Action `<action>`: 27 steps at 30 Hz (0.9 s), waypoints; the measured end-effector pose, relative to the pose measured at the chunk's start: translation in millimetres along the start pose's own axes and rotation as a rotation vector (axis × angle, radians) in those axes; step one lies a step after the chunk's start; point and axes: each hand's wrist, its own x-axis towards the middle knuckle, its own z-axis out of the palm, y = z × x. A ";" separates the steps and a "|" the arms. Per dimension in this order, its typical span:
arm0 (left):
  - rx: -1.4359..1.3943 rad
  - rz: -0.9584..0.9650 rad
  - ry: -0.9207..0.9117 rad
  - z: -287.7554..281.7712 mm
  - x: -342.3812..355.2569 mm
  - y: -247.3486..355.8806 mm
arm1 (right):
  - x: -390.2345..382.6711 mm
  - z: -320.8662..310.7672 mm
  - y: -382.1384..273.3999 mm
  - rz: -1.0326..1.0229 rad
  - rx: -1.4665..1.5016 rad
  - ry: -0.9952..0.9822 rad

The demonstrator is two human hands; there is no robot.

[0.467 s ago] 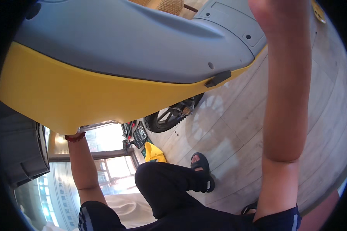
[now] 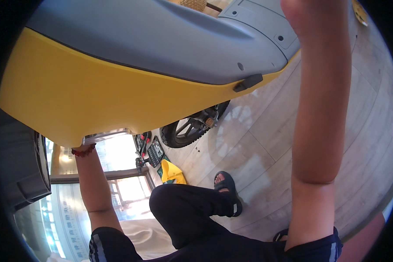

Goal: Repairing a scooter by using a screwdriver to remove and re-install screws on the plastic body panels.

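Note:
A scooter-like vehicle with a yellow lower side panel [image 2: 113, 94] and a grey upper panel [image 2: 161, 48] stretches across the upper view. My left forearm [image 2: 91, 183], with a red beaded bracelet [image 2: 84, 151] at the wrist, reaches up under the yellow panel's lower edge, beside a clear strip [image 2: 107, 136]. That panel conceals my left hand's fingers. Stretched far forward past the grey end section [image 2: 266, 26], my right hand [image 2: 299, 13] is cut off by the top edge, so neither its fingers nor anything in them shows. A black lever-like piece [image 2: 248, 83] sticks out from the yellow side.
Under the vehicle is a black spoked wheel [image 2: 185, 131]. Left of my bent knee lie a tool case [image 2: 156, 150], red-and-black tools [image 2: 143, 143] and a yellow part [image 2: 172, 170]. A dark box-like shape [image 2: 22, 161] stands at far left. Wooden planks [image 2: 266, 148] cover the floor.
The vehicle's yellow and grey panels sit slightly higher and more tilted in view, showing more of the yellow side. Both arms keep nearly the same positions.

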 end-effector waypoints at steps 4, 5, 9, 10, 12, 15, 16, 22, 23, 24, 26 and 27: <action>-0.011 -0.015 0.003 2.8 -5.5 -3.9 | -2.8 -4.4 7.4 0.009 -0.055 -0.008; -0.011 -0.017 0.004 3.2 -6.8 -4.8 | -4.7 -4.1 8.3 0.011 -0.080 -0.011; -0.019 -0.032 0.008 4.6 -10.0 -7.4 | -12.3 12.5 14.2 0.028 -0.240 -0.035; -0.018 -0.035 0.008 4.7 -10.1 -8.2 | -16.9 21.3 16.6 0.033 -0.332 -0.065; -0.022 -0.045 0.010 5.0 -11.4 -9.2 | -33.9 40.7 22.1 0.049 -0.549 -0.185; -0.022 -0.054 0.009 6.5 -14.3 -11.1 | -53.9 72.6 31.6 0.069 -0.625 -0.255; -0.029 -0.053 0.008 7.5 -14.2 -12.1 | -55.5 78.4 36.3 0.007 -0.578 -0.158; -0.043 -0.061 0.001 9.0 -17.6 -17.6 | -53.4 63.8 55.7 -0.150 -0.701 -0.056; -0.048 -0.065 0.003 8.6 -17.3 -18.6 | -46.8 57.6 57.0 -0.154 -0.810 -0.084; -0.063 -0.067 0.004 8.6 -17.2 -19.3 | -33.5 54.6 59.4 -0.181 -0.990 -0.113; -0.075 -0.078 0.003 8.0 -17.9 -20.1 | -29.6 39.2 51.9 -0.012 -0.699 -0.014; -0.081 -0.081 0.006 8.0 -18.4 -20.6 | -26.2 32.3 45.0 0.028 -0.619 0.027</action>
